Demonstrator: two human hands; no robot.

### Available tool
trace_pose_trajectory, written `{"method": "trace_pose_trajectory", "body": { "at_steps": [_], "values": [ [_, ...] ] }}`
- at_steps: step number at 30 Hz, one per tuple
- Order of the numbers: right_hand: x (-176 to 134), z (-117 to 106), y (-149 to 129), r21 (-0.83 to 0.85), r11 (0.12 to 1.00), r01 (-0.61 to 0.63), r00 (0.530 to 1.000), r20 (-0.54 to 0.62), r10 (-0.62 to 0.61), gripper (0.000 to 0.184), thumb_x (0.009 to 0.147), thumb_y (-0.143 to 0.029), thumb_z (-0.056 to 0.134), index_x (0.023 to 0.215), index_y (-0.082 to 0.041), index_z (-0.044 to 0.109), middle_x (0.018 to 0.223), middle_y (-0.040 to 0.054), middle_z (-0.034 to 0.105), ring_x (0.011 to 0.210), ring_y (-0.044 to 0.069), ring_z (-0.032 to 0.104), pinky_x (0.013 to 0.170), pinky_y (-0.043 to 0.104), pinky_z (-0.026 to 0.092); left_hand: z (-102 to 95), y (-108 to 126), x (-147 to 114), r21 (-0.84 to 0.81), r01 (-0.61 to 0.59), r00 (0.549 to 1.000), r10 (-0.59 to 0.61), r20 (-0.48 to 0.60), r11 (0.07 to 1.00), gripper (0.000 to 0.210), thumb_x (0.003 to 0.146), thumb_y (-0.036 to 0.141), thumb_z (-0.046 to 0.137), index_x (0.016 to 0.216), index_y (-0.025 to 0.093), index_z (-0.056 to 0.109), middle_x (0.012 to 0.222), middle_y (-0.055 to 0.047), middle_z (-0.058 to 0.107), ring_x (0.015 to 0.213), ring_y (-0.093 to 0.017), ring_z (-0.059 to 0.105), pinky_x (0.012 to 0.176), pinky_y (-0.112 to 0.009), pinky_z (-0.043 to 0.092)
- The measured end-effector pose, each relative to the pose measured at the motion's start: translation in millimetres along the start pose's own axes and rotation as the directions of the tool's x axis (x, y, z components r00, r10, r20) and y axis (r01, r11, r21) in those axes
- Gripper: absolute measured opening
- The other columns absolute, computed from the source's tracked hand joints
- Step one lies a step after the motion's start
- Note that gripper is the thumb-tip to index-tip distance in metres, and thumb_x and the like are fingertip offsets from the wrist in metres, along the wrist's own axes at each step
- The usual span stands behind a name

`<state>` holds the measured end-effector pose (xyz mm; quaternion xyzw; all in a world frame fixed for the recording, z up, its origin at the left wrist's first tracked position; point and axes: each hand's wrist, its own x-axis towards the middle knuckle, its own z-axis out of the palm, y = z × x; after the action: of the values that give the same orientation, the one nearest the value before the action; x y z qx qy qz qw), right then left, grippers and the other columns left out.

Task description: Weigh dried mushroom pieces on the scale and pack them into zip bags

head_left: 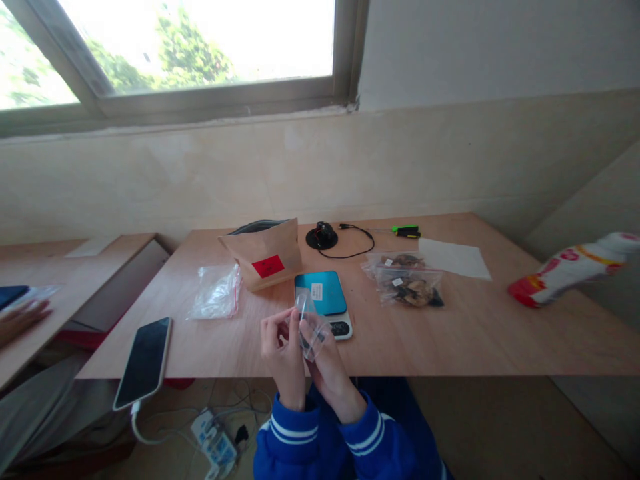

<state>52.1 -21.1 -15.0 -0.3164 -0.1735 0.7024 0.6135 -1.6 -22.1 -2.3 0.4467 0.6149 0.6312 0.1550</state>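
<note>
Between my two hands is a small clear plastic bag [309, 320], held up in front of the scale. My left hand [283, 340] pinches its left side with thumb and fingers. From the right, my right hand [327, 367] grips it, its fingers partly covered by the plastic. Just behind the bag lies a kitchen scale [330, 293] with a blue top and a dark display. A brown paper pouch [270, 253] with a red label stands open beyond it to the left. Further left is a pile of clear zip bags [217, 293].
Filled zip bags [413, 287] with brown dried pieces lie right of the scale, beside white paper [455, 259]. A black device with cable [323, 235] and screwdrivers [407, 232] are behind. A bottle [570, 270] tilts at right; a phone [145, 360] sits front left. Another person's hand [25, 320] shows far left.
</note>
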Motion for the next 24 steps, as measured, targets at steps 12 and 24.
{"method": "trace_pose_trajectory", "body": {
  "at_steps": [12,24],
  "values": [
    [-0.6,9.5,3.9,0.021,0.999,0.035,0.974,-0.224,-0.029,0.040,0.054,-0.040,0.088,0.080,-0.016,0.069,0.072,0.0017,0.071,0.059,0.012,0.064,0.054,0.021,0.050,6.0,1.5,-3.2,-0.124,0.193,0.980,-0.197,-0.025,0.973,0.031,0.085,0.047,0.059,0.081,0.017,0.059,0.075,-0.001,0.060,0.068,-0.014,0.056,0.065,-0.026,0.044],
    [10.2,-15.0,-18.9,-0.010,1.000,0.030,0.967,-0.253,-0.031,0.034,0.052,-0.034,0.089,0.073,-0.015,0.070,0.070,0.0016,0.069,0.055,0.007,0.058,0.040,0.013,0.040,-56.2,-39.7,83.8,-0.283,0.154,0.901,-0.252,-0.353,0.947,0.018,0.091,0.033,0.049,0.082,0.019,0.043,0.072,0.004,0.042,0.061,-0.008,0.045,0.063,-0.022,0.047]
  ]
}}
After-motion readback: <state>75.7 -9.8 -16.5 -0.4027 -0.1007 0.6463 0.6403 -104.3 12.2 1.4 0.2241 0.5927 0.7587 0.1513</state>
